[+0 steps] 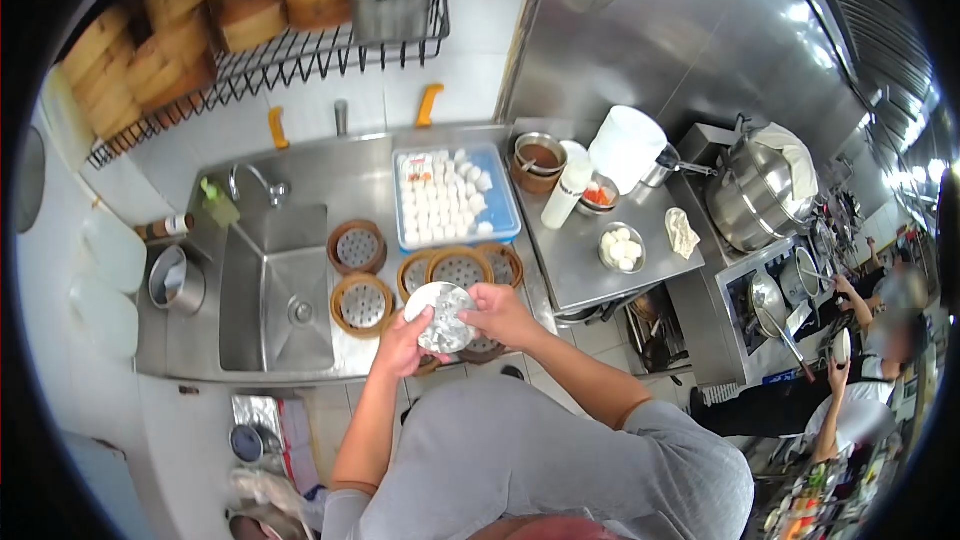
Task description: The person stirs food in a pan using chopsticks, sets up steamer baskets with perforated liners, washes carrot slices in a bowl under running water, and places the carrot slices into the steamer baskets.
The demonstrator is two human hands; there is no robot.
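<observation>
In front of my body, my left hand (pixel 402 345) grips the lower left edge of some round white steamer liners (pixel 447 318). The thumb lies on top, and the face of the liners looks grey and mottled. My right hand (pixel 500 316) pinches their right side. Below and around my hands stand several bamboo steamer baskets (pixel 461 268), partly hidden by hands and liners. Two more, one darker steamer basket (pixel 357 246) and one lighter steamer basket (pixel 362 304), sit to the left with perforated bottoms showing. Behind them lies a blue tray (pixel 490 230) with rows of white dough balls (pixel 440 205).
A steel sink (pixel 290 340) is at left. On the right-hand counter (pixel 570 275) stand a white bucket (pixel 628 150), a bottle (pixel 568 195) and a bowl of white balls (pixel 621 248). A wire shelf (pixel 300 62) hangs above. Other people (pixel 850 390) stand by the stove at far right.
</observation>
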